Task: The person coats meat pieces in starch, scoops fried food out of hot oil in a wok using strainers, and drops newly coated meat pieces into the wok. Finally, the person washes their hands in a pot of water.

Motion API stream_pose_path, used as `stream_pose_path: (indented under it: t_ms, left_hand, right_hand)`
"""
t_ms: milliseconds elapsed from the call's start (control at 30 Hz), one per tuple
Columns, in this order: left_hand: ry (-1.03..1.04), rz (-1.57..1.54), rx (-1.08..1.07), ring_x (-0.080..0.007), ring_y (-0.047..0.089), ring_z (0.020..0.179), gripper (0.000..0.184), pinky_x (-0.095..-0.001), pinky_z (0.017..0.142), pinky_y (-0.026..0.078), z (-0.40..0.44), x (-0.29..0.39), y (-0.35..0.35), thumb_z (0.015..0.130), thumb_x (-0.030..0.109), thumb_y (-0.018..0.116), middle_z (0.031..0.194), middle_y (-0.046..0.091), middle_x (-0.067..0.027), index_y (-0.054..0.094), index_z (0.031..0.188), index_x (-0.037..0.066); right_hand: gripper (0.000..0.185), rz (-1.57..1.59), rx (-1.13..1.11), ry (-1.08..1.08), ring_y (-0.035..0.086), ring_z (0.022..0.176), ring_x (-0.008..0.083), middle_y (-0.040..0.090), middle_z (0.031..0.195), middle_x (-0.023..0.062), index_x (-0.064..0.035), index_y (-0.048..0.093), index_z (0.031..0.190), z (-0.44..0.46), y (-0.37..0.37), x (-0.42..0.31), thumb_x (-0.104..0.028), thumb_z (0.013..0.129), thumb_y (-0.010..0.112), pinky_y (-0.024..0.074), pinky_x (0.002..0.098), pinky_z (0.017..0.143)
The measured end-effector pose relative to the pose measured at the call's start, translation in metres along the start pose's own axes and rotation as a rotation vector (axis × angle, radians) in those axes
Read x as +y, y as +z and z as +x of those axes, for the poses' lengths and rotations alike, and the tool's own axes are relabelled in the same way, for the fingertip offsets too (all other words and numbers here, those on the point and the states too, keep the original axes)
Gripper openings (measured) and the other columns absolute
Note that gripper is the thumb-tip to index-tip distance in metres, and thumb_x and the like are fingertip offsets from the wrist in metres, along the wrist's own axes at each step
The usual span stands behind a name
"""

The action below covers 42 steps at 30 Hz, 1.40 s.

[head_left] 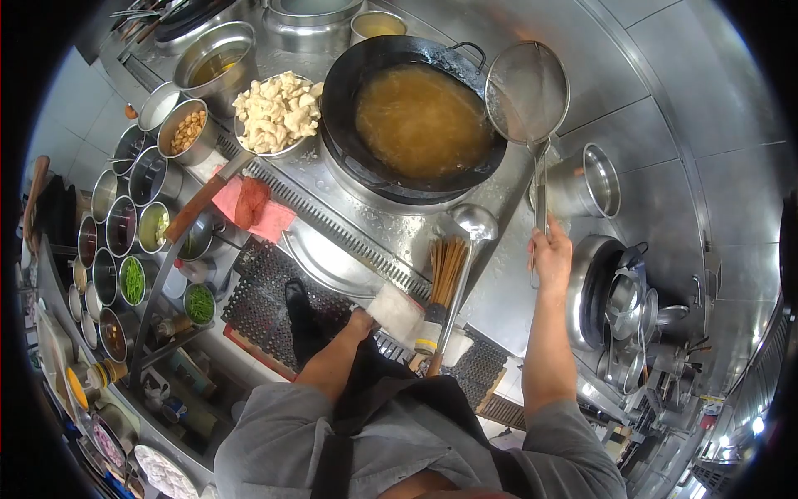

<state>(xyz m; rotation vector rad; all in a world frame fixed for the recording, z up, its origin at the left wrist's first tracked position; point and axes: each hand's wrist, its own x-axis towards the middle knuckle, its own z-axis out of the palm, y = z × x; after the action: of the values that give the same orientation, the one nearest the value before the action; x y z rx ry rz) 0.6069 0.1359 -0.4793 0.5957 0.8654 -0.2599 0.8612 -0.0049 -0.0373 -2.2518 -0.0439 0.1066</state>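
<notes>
Gripping a round steel-mesh strainer, three o'clock from a black metal wok, is the right hand; left hand, grip unclear.

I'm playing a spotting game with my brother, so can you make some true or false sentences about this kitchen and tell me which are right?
1. The right hand holds the strainer by its handle. True.
2. A heap of pale pieces sits to the left of the wok. True.
3. The wok is empty. False: there is brownish liquid in it.
4. The ladle is inside the wok. False: it is outside, beside a bundle of sticks.
5. The left hand is in the wok. False: it is down by a white cloth.
</notes>
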Motion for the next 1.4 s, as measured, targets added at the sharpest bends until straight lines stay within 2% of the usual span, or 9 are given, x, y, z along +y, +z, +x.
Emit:
stream_pose_path:
  t_ms: [100,267,333,433,467,600,733,1000,1400]
  left_hand:
    - [0.000,0.050,0.012,-0.0240,0.066,0.085,0.027,-0.0365,0.070,0.057,-0.010,0.011,-0.002,0.089,0.014,0.057,0.105,0.064,-0.0130,0.059,0.111,-0.001]
    - [-0.239,1.137,-0.325,-0.0204,0.065,0.075,0.025,-0.0288,0.065,0.055,-0.112,0.144,0.015,0.087,0.018,0.063,0.088,0.066,-0.0126,0.065,0.101,-0.002]
    - [-0.006,0.685,-0.353,-0.0197,0.065,0.080,0.027,-0.0303,0.068,0.055,-0.164,0.218,-0.002,0.084,0.018,0.067,0.092,0.067,-0.0121,0.067,0.105,0.001]
    - [0.825,1.235,0.327,-0.0178,0.064,0.063,0.026,-0.0346,0.063,0.052,-0.265,0.360,0.004,0.082,0.023,0.067,0.071,0.067,-0.0125,0.069,0.090,-0.001]
    - [0.615,1.338,0.469,-0.0329,0.066,0.076,0.027,-0.0408,0.072,0.050,-0.285,0.401,-0.010,0.081,0.024,0.063,0.082,0.065,-0.0235,0.069,0.091,0.000]
    - [0.704,1.710,0.911,-0.0353,0.064,0.094,0.040,-0.0433,0.083,0.050,-0.287,0.489,-0.074,0.076,0.030,0.066,0.096,0.064,-0.0262,0.065,0.098,-0.004]
    - [0.373,1.801,0.738,-0.0339,0.059,0.107,0.057,-0.0416,0.093,0.047,-0.259,0.508,-0.101,0.071,0.033,0.069,0.121,0.057,-0.0246,0.057,0.114,-0.002]
    - [0.720,1.845,0.574,-0.0413,0.063,0.088,0.040,-0.0474,0.081,0.051,-0.220,0.475,-0.133,0.077,0.028,0.060,0.090,0.066,-0.0253,0.061,0.103,-0.002]
    - [0.646,1.802,0.564,-0.0399,0.064,0.088,0.038,-0.0470,0.081,0.051,-0.241,0.473,-0.104,0.077,0.028,0.059,0.091,0.066,-0.0244,0.061,0.099,-0.003]
  right_hand:
    - [0.049,0.027,-0.019,0.002,0.045,0.040,0.0109,0.050,0.056,0.0035,0.0042,0.043,0.135,0.001,0.001,0.004,-0.005,0.087,0.051,0.0364,0.0272,0.036]
    - [0.046,0.038,0.044,0.006,0.046,0.040,0.0110,0.051,0.056,0.0029,0.0005,0.049,0.132,0.005,0.003,0.003,-0.005,0.087,0.052,0.0363,0.0268,0.036]
    - [0.046,0.016,0.035,-0.008,0.046,0.040,0.0111,0.051,0.056,0.0030,-0.0014,0.049,0.133,0.010,0.005,0.006,-0.005,0.087,0.052,0.0367,0.0270,0.036]
    - [0.046,-0.045,0.018,0.013,0.047,0.043,0.0113,0.052,0.058,0.0034,-0.0031,0.049,0.133,0.009,0.010,0.000,-0.007,0.087,0.052,0.0387,0.0281,0.038]
    - [0.047,-0.079,0.008,0.039,0.047,0.045,0.0113,0.053,0.059,0.0037,-0.0029,0.048,0.134,0.009,0.012,-0.003,-0.008,0.088,0.053,0.0403,0.0291,0.039]
    - [0.049,-0.066,-0.036,0.056,0.046,0.042,0.0120,0.051,0.057,0.0036,-0.0005,0.044,0.136,0.014,0.031,0.012,-0.005,0.087,0.051,0.0372,0.0282,0.037]
    - [0.051,0.004,-0.078,0.065,0.046,0.041,0.0124,0.053,0.058,0.0047,0.0017,0.043,0.136,0.003,0.040,0.005,-0.007,0.086,0.053,0.0354,0.0278,0.036]
    - [0.047,-0.052,-0.068,0.088,0.046,0.035,0.0128,0.053,0.055,0.0045,-0.0024,0.051,0.131,-0.012,0.047,-0.010,-0.010,0.085,0.054,0.0313,0.0265,0.033]
    - [0.049,-0.102,-0.029,0.113,0.046,0.036,0.0134,0.054,0.055,0.0054,-0.0013,0.048,0.133,-0.010,0.045,-0.020,-0.008,0.084,0.052,0.0348,0.0276,0.034]
